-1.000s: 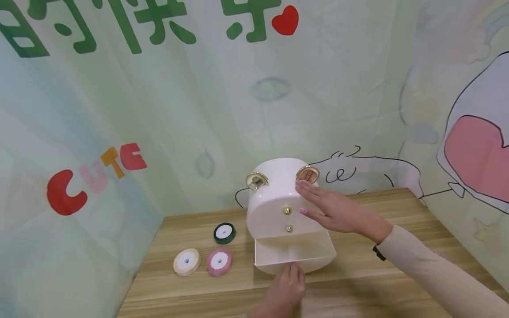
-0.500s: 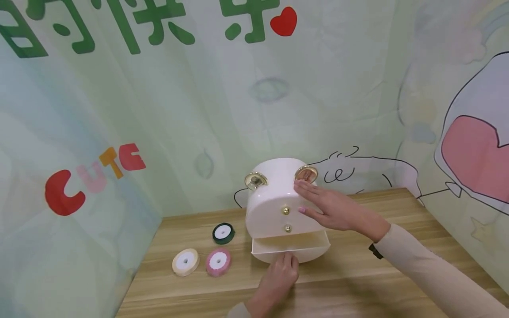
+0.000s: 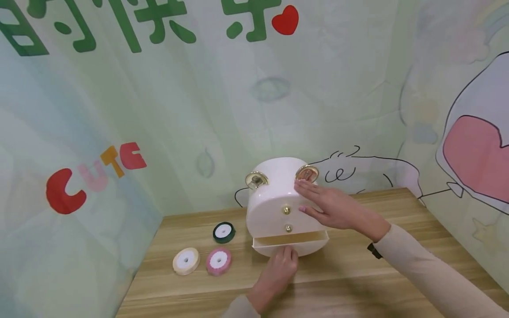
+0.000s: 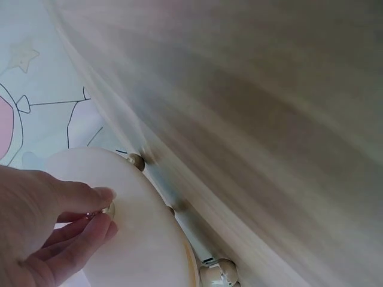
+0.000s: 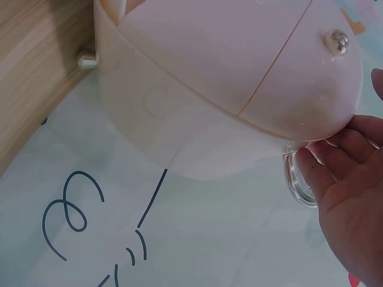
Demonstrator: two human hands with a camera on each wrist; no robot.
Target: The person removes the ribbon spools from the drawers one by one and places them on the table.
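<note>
A glossy white rounded drawer box (image 3: pixel 266 216) with gold ear-like rings stands on the wooden table. Its bottom drawer (image 3: pixel 314 247) sticks out a little at the front, and two gold knobs show on the face above it. My left hand (image 3: pixel 278 269) is at the front of that drawer; in the left wrist view its thumb and fingers pinch a small round knob (image 4: pixel 109 210). My right hand (image 3: pixel 336 207) rests on the box's upper right with its fingers extended, beside the right gold ear (image 3: pixel 308 173). In the right wrist view those fingertips touch the box near the ear (image 5: pixel 299 182).
Left of the box lie three ribbon spools: dark green (image 3: pixel 224 232), cream (image 3: pixel 186 261) and pink (image 3: pixel 218 261). A printed cloth backdrop (image 3: pixel 222 110) rises behind the wooden table (image 3: pixel 358 282). Small round feet (image 4: pixel 218 274) hold the box off the tabletop.
The bottom drawer has slid inward, toward the box, with my left hand moving along at its front. My right hand stays on the box's upper right.
</note>
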